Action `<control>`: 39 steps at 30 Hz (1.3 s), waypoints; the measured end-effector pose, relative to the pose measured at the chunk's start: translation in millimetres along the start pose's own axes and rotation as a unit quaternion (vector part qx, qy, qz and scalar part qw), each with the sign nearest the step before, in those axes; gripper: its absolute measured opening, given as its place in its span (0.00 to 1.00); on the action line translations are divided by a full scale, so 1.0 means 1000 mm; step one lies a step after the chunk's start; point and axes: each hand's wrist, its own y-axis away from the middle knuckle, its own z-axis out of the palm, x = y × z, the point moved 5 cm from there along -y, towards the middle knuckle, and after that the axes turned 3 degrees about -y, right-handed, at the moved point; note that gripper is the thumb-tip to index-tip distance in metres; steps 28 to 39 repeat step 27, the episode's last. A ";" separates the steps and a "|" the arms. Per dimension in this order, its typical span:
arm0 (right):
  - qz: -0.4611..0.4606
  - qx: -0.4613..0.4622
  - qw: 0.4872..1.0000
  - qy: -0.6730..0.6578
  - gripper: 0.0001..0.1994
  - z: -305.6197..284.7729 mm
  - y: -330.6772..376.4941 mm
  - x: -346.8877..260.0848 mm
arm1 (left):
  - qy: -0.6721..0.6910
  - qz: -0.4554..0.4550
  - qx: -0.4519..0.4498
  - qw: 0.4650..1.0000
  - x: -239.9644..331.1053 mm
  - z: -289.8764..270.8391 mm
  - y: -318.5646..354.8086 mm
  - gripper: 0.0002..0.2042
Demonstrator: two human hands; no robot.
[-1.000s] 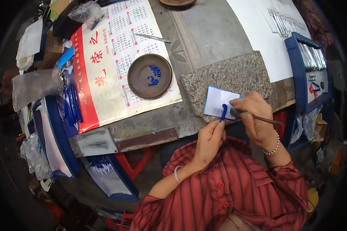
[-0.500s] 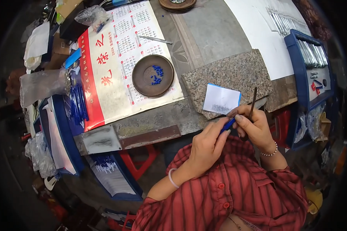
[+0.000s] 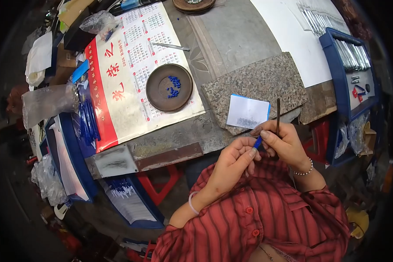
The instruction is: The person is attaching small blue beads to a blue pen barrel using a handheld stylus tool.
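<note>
My left hand (image 3: pixel 236 162) is closed, thumb and fingers pinching a slim blue pen-like piece (image 3: pixel 258 142); most of it is hidden by the fingers. Beside it my right hand (image 3: pixel 285 142) is also closed, with a thin dark stick (image 3: pixel 278 114) rising nearly upright out of its grip. The right fingertips meet the top of the blue piece. Both hands are just off the table's front edge, over my lap. Right beyond them, a white pad with a blue edge (image 3: pixel 248 112), smudged grey along its near side, lies on a speckled stone slab (image 3: pixel 260 81).
To the left, a brown round dish (image 3: pixel 155 94) with small blue bits rests on a calendar sheet (image 3: pixel 137 78), tweezers (image 3: pixel 172 46) above it. A blue tray (image 3: pixel 329 65) of silvery rods stands at right. Blue trays (image 3: pixel 91 185) and a red stool (image 3: pixel 163 185) are by the near left edge.
The blue piece has tipped more upright between my hands, and my left fingers have shifted on it. The dark stick also stands straighter. The whole view has moved slightly.
</note>
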 end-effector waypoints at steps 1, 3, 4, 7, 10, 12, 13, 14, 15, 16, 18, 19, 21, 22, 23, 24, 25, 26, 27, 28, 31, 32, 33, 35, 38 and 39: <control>0.000 0.000 1.000 -0.001 0.11 0.000 -0.001 0.000 | 0.000 -0.001 0.000 1.000 0.000 0.000 0.000 0.11; 0.001 0.000 1.000 -0.002 0.10 0.001 -0.002 0.001 | 0.030 -0.010 0.003 1.000 -0.001 -0.001 -0.001 0.11; 0.002 0.001 1.000 0.002 0.10 0.001 -0.002 0.001 | 0.030 -0.010 0.003 1.000 -0.001 -0.001 -0.001 0.11; 0.005 0.002 1.000 0.003 0.10 0.001 -0.004 0.003 | 0.032 -0.011 0.005 0.999 -0.001 -0.002 -0.002 0.11; 0.006 0.004 1.000 -0.002 0.10 0.001 -0.005 0.003 | 0.030 -0.009 0.009 0.999 0.001 -0.002 -0.003 0.11; 0.005 0.005 1.000 -0.003 0.10 0.001 -0.007 0.004 | 0.026 -0.001 0.013 1.000 0.002 -0.004 -0.004 0.10; 0.008 -0.004 1.000 -0.011 0.10 0.001 -0.008 0.005 | 0.025 0.000 0.013 1.000 0.002 -0.004 -0.004 0.10; 0.011 -0.013 1.000 -0.018 0.11 0.002 -0.010 0.005 | 0.012 0.004 0.019 1.000 0.004 -0.005 -0.004 0.10; 0.009 -0.015 1.000 -0.018 0.11 0.002 -0.010 0.004 | -0.002 0.008 0.026 1.000 0.005 -0.006 -0.003 0.10; 0.002 -0.001 1.000 -0.025 0.11 0.002 -0.010 0.001 | -0.003 0.011 0.026 1.000 0.006 -0.005 -0.003 0.10; -0.012 0.011 0.999 -0.032 0.11 0.001 -0.013 -0.003 | -0.024 0.047 0.036 0.998 0.014 -0.006 -0.002 0.10; -0.027 0.021 0.999 0.012 0.11 -0.003 -0.015 -0.005 | -0.029 0.053 0.035 0.998 0.017 -0.007 -0.001 0.10; -0.053 0.031 0.996 0.057 0.11 -0.008 -0.022 -0.010 | -0.034 0.062 0.067 0.995 0.022 -0.012 0.001 0.10; -0.067 0.033 0.989 0.124 0.11 -0.009 -0.027 -0.013 | -0.040 0.071 0.064 0.995 0.024 -0.015 0.002 0.10; -0.082 0.036 0.978 0.190 0.12 -0.009 -0.032 -0.018 | -0.035 0.075 0.080 0.993 0.026 -0.020 0.003 0.10; -0.071 0.032 0.964 0.255 0.13 -0.010 -0.037 -0.022 | -0.030 0.080 0.095 0.992 0.029 -0.024 0.005 0.10; -0.082 0.033 0.962 0.257 0.13 -0.010 -0.041 -0.029 | -0.035 0.090 0.091 0.991 0.034 -0.025 0.006 0.10; -0.089 0.003 0.948 0.304 0.13 -0.007 -0.045 -0.035 | -0.022 0.088 0.102 0.991 0.039 -0.028 0.009 0.11; -0.094 -0.029 0.931 0.352 0.14 -0.003 -0.047 -0.037 | -0.006 0.086 0.115 0.990 0.041 -0.031 0.013 0.11; -0.094 -0.029 0.931 0.352 0.14 -0.003 -0.047 -0.037 | -0.006 0.086 0.115 0.990 0.041 -0.031 0.013 0.11; -0.094 -0.029 0.931 0.352 0.14 -0.003 -0.047 -0.037 | -0.006 0.086 0.115 0.990 0.041 -0.031 0.013 0.11; -0.094 -0.029 0.931 0.352 0.14 -0.003 -0.047 -0.037 | -0.006 0.086 0.115 0.990 0.041 -0.031 0.013 0.11; -0.094 -0.029 0.931 0.352 0.14 -0.003 -0.047 -0.037 | -0.006 0.086 0.115 0.990 0.041 -0.031 0.013 0.11; -0.094 -0.029 0.931 0.352 0.14 -0.003 -0.047 -0.037 | -0.006 0.086 0.115 0.990 0.041 -0.031 0.013 0.11; -0.094 -0.029 0.931 0.352 0.14 -0.003 -0.047 -0.037 | -0.006 0.086 0.115 0.990 0.041 -0.031 0.013 0.11; -0.094 -0.029 0.931 0.352 0.14 -0.003 -0.047 -0.037 | -0.006 0.086 0.115 0.990 0.041 -0.031 0.013 0.11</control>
